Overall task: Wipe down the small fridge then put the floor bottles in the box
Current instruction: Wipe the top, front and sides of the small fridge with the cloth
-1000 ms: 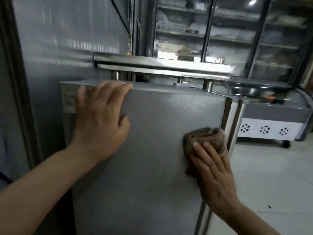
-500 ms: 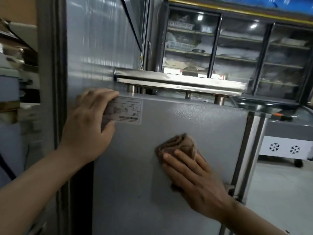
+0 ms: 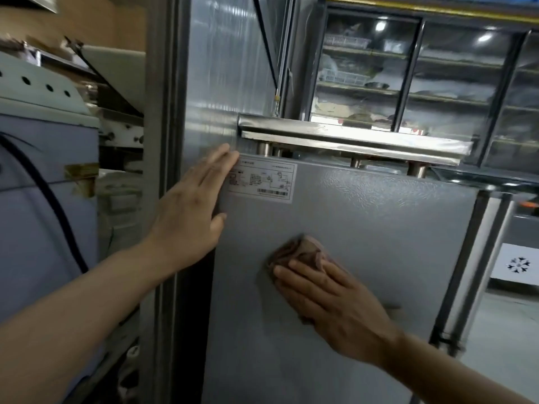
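The small grey fridge [image 3: 379, 243] fills the middle of the view, its textured side panel facing me. A white label [image 3: 264, 182] sits near its top left corner. My left hand [image 3: 192, 208] lies flat and open against the fridge's upper left edge, fingers touching the label's edge. My right hand [image 3: 329, 298] presses a crumpled brown cloth [image 3: 297, 252] flat against the panel's middle. No bottles or box are in view.
A steel shelf [image 3: 350, 138] on short legs stands over the fridge top. Glass-door display coolers [image 3: 408, 71] stand behind. A steel wall panel [image 3: 224, 68] rises at the back left. A white appliance [image 3: 38, 147] is on the left. A chest freezer [image 3: 516, 263] stands right.
My right hand has slid the cloth leftwards and down across the panel. My left hand has shifted left off the label, uncovering it. The view has turned left.
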